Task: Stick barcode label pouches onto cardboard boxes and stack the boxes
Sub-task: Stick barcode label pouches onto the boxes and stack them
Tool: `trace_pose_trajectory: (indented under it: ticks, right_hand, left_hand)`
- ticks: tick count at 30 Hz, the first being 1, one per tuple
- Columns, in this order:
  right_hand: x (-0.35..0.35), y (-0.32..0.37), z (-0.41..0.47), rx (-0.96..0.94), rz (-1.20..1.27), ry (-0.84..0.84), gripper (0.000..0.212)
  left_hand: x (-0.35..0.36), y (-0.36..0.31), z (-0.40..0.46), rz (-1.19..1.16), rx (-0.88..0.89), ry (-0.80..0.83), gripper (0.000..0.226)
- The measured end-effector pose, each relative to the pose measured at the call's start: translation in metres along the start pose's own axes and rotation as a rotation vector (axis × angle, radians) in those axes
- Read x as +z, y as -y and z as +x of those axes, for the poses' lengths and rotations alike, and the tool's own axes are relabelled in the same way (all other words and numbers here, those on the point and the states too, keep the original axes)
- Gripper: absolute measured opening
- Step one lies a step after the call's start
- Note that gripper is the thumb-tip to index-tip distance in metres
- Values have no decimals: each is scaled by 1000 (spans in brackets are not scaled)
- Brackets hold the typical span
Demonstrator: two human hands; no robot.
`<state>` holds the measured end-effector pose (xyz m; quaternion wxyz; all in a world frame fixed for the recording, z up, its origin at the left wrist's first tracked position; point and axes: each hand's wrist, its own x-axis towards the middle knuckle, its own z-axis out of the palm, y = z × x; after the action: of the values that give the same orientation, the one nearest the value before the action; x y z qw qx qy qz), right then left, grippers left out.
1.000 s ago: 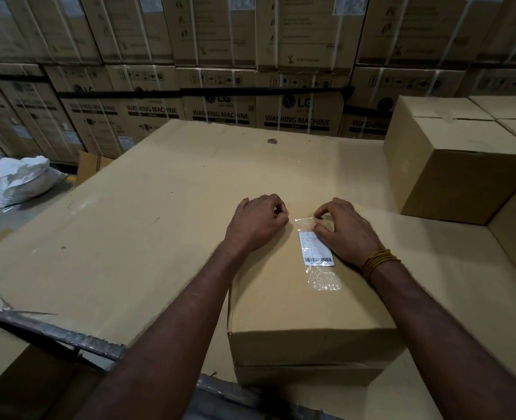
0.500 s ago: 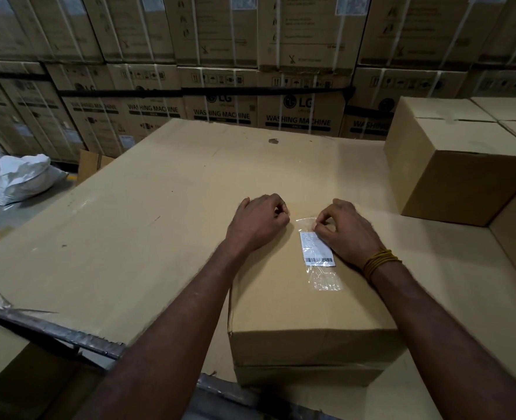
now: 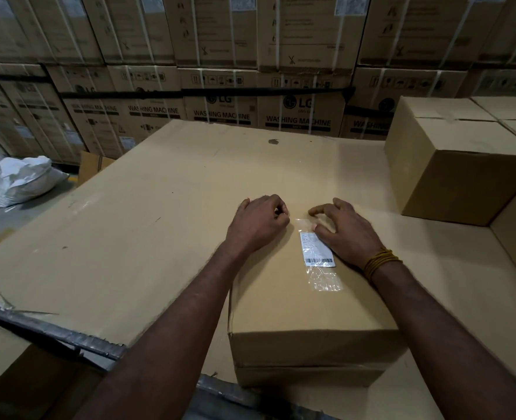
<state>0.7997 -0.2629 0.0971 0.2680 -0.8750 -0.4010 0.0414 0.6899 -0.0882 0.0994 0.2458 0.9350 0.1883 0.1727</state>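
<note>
White sack [image 3: 29, 180] on floor far left, beside big flat cardboard sheet [image 3: 129, 225]. Small cardboard box [image 3: 305, 316] sits on sheet, center-front. Left hand [image 3: 258, 225] rests on box top, far-left part, fingers curled into loose fist, holding nothing visible. Clear barcode label pouch [image 3: 319, 253] lies flat on box top, just right of it. Right hand [image 3: 346, 234] spread wide, thumb on pouch, fingers by its far edge; cords on wrist. Another box [image 3: 463, 171] far right, well apart.
</note>
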Motion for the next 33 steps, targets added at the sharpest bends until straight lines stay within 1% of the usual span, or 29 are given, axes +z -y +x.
trace_pose_trajectory:
  ticks: [4, 7, 11, 16, 20, 21, 23, 27, 31, 33]
  right_hand:
    - [1, 0, 1, 1, 0, -8, 18]
    - [1, -1, 1, -17, -11, -11, 19]
    - [-1, 0, 0, -11, -20, 9, 27]
    - [0, 2, -1, -10, -26, -7, 20]
    - [-1, 0, -1, -29, -27, 28, 36]
    - [-2, 0, -1, -30, -32, 39, 37]
    - [-3, 2, -2, -32, -26, 49, 31]
    - [-4, 5, -4, -39, -15, 24, 23]
    - [-5, 5, -5, -65, -6, 36, 34]
    - [-6, 6, -6, -50, -31, 58, 36]
  left_hand:
    - [0, 0, 0, 2, -1, 3, 5]
    - [-1, 0, 0, -3, -4, 6, 5]
    - [-2, -2, 0, 1, -6, 11, 5]
    - [-1, -1, -1, 3, 0, 7, 5]
    - [-1, -1, -1, -3, 0, 5, 7]
    - [-1, -1, -1, -3, -1, 5, 7]
    - [-1, -1, -1, -3, 2, 5, 7]
    - [-1, -1, 0, 4, 1, 11, 5]
    - [0, 0, 0, 6, 2, 10, 5]
    - [0, 0, 0, 3, 0, 12, 5]
